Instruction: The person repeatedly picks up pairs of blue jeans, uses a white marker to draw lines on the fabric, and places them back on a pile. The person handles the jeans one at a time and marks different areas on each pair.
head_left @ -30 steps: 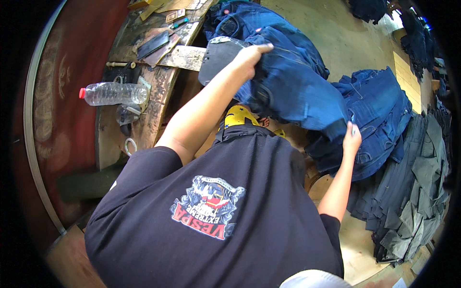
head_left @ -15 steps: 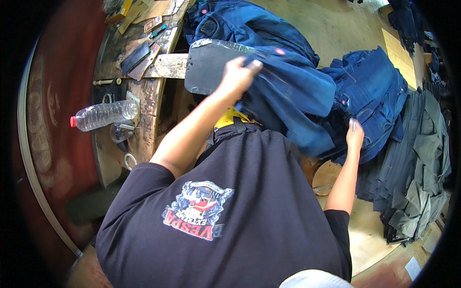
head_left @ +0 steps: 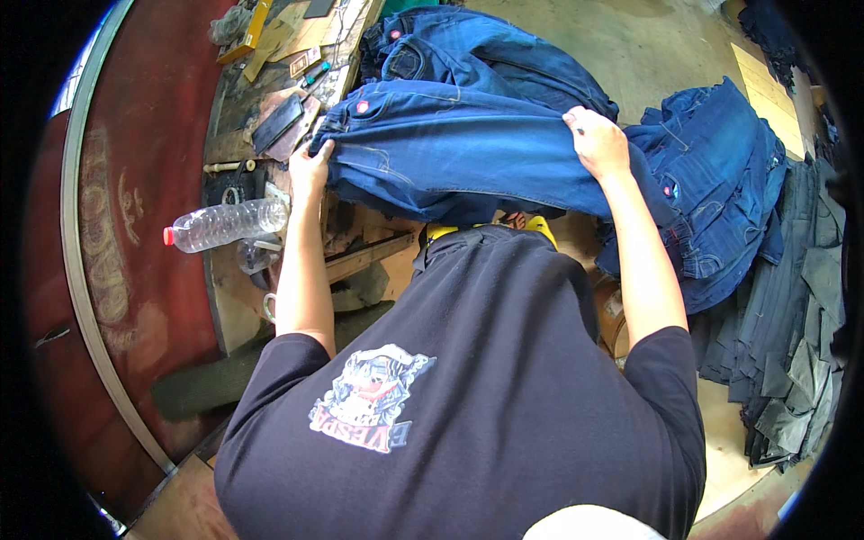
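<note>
Blue jeans (head_left: 468, 148) span left to right: left hand (head_left: 310, 171) clamped on their left end, right hand (head_left: 599, 146) clamped on the far edge, jeans continuing rightward past it. Denim pile (head_left: 715, 180) lies farther right; bottle (head_left: 229, 223), left.

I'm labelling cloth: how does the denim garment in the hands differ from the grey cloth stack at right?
The denim garment is blue; the cloth stack is grey. The denim garment is stretched between the left hand and right hand; the cloth stack shows many overlapping layers, touched by neither. Both look like fabric.
</note>
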{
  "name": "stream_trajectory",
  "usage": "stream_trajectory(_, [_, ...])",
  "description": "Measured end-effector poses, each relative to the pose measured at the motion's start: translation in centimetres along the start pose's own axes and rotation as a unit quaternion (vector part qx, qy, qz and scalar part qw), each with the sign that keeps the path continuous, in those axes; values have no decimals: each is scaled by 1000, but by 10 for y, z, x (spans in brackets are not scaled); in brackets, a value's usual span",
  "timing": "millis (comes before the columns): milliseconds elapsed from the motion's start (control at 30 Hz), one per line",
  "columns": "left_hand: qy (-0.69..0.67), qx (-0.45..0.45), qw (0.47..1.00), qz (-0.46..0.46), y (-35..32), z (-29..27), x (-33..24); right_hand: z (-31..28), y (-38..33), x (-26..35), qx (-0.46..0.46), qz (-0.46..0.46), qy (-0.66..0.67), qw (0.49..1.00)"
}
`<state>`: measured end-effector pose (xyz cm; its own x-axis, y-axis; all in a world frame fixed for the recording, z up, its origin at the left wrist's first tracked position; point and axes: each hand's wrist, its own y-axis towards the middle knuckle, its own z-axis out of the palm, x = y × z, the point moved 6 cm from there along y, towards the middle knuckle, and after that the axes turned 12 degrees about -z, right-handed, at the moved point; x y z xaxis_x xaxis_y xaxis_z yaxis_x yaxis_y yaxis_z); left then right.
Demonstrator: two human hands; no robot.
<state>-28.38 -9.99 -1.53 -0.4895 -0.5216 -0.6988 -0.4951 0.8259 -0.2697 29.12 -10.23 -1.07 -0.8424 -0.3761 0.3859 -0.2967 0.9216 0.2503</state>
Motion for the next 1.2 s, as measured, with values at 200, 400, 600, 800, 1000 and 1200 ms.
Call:
stream_trajectory(200, [118, -111, 911, 379, -103, 84, -89, -37, -7, 17, -233, -70, -53, 968])
stream_trajectory(400, [310, 68, 872, 373, -90, 152, -122, -25, -79, 11, -278, 130, 235, 922])
stream_trajectory(600, [147, 42, 833, 532, -115, 200, -202, -29, -98, 62, -273, 130, 162, 939])
stream_trajectory(800, [382, 449, 739, 327, -143, 363, -253, -10, -84, 110, -211, 21, 81, 974])
stream_trajectory(1000, [242, 579, 680, 380, -129, 375, -248, 9, -98, 106, -172, -25, 94, 980])
stream_trajectory(1200, [202, 579, 702, 363, -127, 374, -247, 4, -77, 98, -234, 1, 58, 970])
